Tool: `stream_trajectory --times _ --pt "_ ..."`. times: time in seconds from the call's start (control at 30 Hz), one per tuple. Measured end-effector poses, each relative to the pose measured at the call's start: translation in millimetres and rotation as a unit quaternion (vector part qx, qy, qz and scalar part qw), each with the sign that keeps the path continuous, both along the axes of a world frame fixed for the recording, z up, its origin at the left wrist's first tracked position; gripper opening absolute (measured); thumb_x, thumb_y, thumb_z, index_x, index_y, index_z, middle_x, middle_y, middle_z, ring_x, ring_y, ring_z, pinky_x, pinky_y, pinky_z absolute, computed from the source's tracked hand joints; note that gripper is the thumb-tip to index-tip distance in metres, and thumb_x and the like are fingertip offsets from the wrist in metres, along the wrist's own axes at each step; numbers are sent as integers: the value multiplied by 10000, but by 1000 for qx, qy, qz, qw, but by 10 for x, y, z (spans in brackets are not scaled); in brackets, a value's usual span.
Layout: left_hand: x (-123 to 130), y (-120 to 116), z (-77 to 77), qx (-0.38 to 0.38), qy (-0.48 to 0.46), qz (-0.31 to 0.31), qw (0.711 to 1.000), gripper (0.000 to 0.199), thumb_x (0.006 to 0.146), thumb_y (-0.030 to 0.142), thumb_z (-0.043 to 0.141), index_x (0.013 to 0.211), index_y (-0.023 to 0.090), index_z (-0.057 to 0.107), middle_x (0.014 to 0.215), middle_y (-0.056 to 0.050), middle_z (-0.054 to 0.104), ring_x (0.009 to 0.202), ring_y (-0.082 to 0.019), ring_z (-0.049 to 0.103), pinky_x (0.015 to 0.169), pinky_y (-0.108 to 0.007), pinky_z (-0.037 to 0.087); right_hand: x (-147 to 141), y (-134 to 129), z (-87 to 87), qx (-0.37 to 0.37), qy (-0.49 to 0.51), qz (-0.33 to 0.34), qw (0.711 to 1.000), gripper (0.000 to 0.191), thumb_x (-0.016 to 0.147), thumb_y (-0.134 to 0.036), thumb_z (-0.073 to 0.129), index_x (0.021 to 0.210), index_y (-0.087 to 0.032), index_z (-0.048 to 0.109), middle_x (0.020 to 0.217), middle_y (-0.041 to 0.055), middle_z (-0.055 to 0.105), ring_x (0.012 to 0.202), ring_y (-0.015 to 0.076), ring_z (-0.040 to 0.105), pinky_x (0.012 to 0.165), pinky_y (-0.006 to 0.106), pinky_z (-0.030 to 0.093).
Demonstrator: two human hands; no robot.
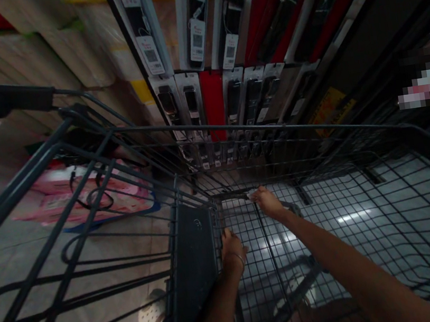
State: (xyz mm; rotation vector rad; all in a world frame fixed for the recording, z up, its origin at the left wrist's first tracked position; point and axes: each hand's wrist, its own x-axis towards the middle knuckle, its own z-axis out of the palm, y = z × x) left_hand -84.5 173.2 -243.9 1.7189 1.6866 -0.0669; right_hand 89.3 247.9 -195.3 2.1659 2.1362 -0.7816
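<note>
I reach with both arms into a dark wire shopping cart (pixel 249 231). My right hand (pixel 268 202) is closed in a pinch low in the basket, at the pale end of a long, thin dark strip (pixel 233 197); its exact kind is too dim to make out. Nearer to me, my left hand (pixel 233 249), with a thin band at the wrist, is low beside the grey seat panel (pixel 196 254). Its thumb stands apart from the fingers, and nothing shows in it.
Packaged belts (pixel 198 40) hang on a rack beyond the cart. A pink package (pixel 95 191) lies to the left, with tan rolls (pixel 59 49) above. The cart's handle (pixel 10 99) is at upper left. My shoes (pixel 153 311) show through the wires.
</note>
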Motion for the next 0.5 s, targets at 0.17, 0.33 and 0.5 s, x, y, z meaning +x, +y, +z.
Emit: stream_trajectory --times 0.17,0.33,0.5 --pt "-6 0 -22 -3 10 -1 1000 426 695 189 690 1091 87 574 1259 -120 491 1125 -217 503 940 -254 432 -94 -113 -142 -21 -16 -13 1000 367 830 -10 360 990 -99 679 1130 164 585 940 191 604 851 263 420" --pt "-4 6 -62 -2 12 -6 1000 438 684 165 702 1095 77 575 1268 -135 498 1129 -214 505 933 -252 429 -91 -406 -207 -46 9 50 998 343 798 -21 414 963 -137 691 1079 125 612 921 179 601 852 256 428" --pt "-8 -6 -76 12 5 6 1000 446 666 131 701 1091 78 579 1270 -143 510 1131 -219 511 926 -252 436 -131 -688 -300 -31 22 62 997 399 779 -15 403 1015 -162 690 1074 114 597 937 167 601 846 229 429"
